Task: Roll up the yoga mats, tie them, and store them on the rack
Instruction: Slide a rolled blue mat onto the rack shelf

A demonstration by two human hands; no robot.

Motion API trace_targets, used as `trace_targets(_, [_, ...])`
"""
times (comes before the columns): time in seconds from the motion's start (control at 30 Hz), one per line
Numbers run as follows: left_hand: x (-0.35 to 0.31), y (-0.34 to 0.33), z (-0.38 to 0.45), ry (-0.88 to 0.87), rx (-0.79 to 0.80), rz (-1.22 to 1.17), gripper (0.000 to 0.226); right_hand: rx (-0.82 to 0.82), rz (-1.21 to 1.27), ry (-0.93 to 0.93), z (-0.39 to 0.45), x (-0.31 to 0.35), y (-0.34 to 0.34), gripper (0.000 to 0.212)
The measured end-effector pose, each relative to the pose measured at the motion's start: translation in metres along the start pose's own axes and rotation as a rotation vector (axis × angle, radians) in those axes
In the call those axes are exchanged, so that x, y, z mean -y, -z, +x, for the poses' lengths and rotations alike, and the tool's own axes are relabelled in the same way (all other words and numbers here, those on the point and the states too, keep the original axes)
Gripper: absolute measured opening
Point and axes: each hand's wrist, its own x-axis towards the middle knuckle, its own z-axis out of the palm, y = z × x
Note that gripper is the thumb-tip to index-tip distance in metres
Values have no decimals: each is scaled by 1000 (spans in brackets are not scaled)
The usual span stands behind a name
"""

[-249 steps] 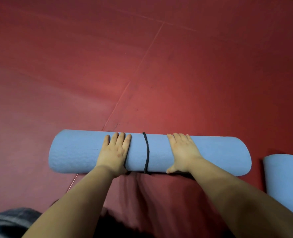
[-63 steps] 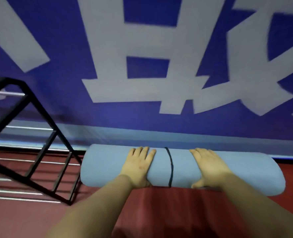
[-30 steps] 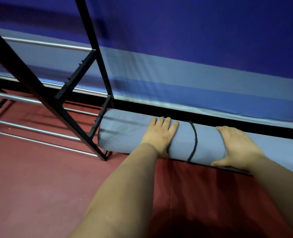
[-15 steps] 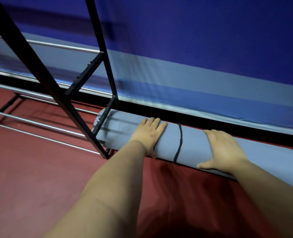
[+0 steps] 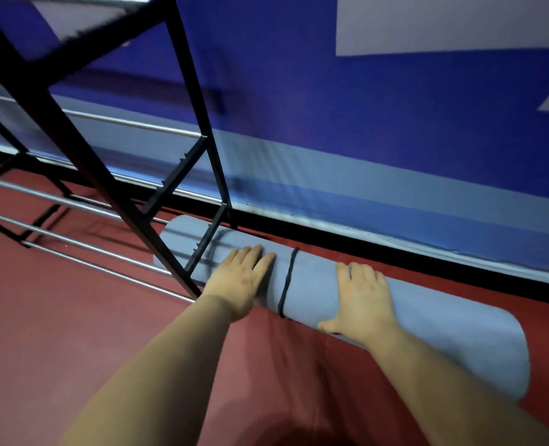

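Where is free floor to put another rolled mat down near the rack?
Bare red floor lies in front of the rack and the rolled mat. It is crowded where the mat's left end passes through the rack's frame, and the strip between mat and wall is narrow.

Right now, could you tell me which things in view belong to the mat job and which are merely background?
Job: rolled mat, black tie, rack, left hand, right hand.
Background: red floor, blue wall banner.
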Motion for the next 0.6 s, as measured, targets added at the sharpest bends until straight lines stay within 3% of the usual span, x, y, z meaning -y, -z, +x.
trace_targets(0.23, [22, 62, -61, -175, 183, 101, 52, 89, 17, 21, -4, 5, 41, 104])
trace_targets(0.33, [52, 53, -80, -149, 317, 99, 48, 50, -3, 52, 2, 5, 43, 108])
trace_targets(0.5, [123, -17, -89, 280, 709, -204, 62, -82, -8, 65, 18, 3, 14, 117])
trace_targets(0.53, [143, -29, -87, 394, 702, -289, 72, -49, -18, 36, 20, 3, 8, 118])
trace_targets(0.6, [187, -52, -76, 612, 532, -542, 80, -41, -94, 3, 23, 5, 4, 121])
